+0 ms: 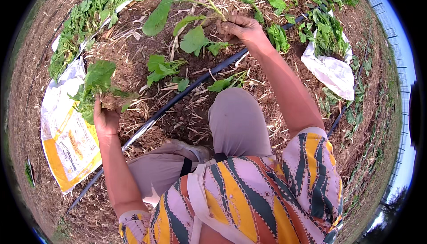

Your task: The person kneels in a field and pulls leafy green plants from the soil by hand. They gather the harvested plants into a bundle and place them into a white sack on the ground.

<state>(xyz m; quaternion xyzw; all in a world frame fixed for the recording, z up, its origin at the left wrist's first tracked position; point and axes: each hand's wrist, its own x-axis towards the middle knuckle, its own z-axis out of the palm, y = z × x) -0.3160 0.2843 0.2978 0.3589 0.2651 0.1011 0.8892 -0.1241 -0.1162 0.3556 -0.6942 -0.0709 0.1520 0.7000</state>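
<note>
My left hand (107, 119) is closed around a bunch of uprooted leafy green plants (100, 77), with a tangle of soil-covered roots (115, 100) showing above the fingers. Ahead of my raised knee, my right hand (242, 30) pinches the base of a green plant's stem (213, 5). Broad leaves (193, 39) spread to the left of those fingers; whether this plant's roots are still in the soil is hidden. Beside my left hand lies a white and yellow woven sack (71, 137) bearing print, and a heap of picked greens (86, 20) rests on its far part.
A black irrigation pipe (186, 90) crosses the straw-littered soil diagonally before my knee (238, 120). Small green plants (161, 69) grow on both sides of it. At the right, a white sack (328, 69) holds more greens (328, 37). A fence (397, 47) runs along the far right.
</note>
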